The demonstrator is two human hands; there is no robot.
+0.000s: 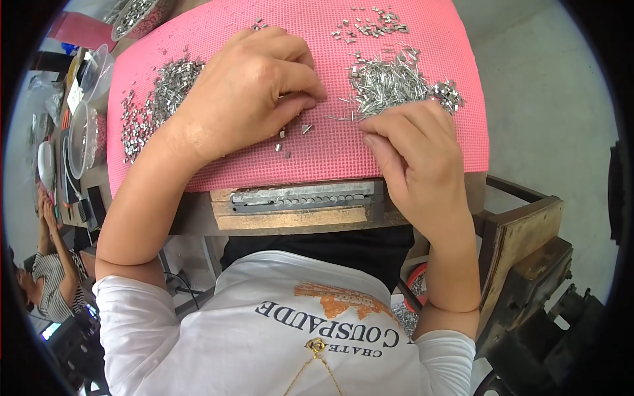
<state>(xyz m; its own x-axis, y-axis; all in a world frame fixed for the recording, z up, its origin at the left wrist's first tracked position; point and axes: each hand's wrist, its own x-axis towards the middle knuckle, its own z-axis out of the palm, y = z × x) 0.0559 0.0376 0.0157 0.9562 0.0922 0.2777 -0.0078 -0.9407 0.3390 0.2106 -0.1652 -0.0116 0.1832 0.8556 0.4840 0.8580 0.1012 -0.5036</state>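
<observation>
My left hand (pixel 254 89) is over the middle of a pink textured mat (pixel 330 155), thumb and fingertips pinched together; whatever they hold, if anything, is hidden. A few small metal pieces (pixel 281 146) lie below it on the mat. My right hand (pixel 419 148) is pinched at the near edge of a pile of thin metal pins (pixel 389 82). Whether a pin is between its fingertips is too small to tell. At the table's near edge, a metal bar fixture (pixel 304 195) with a row of rounded notches sits on a wooden block (pixel 290 219).
Small metal blocks form a heap (pixel 173 86) on the left of the mat, with more (pixel 376 25) at the far right. Plastic tubs (pixel 86 140) stand beyond the left edge. A red basket (pixel 416 290) sits below. Another person (pixel 56 277) is at far left.
</observation>
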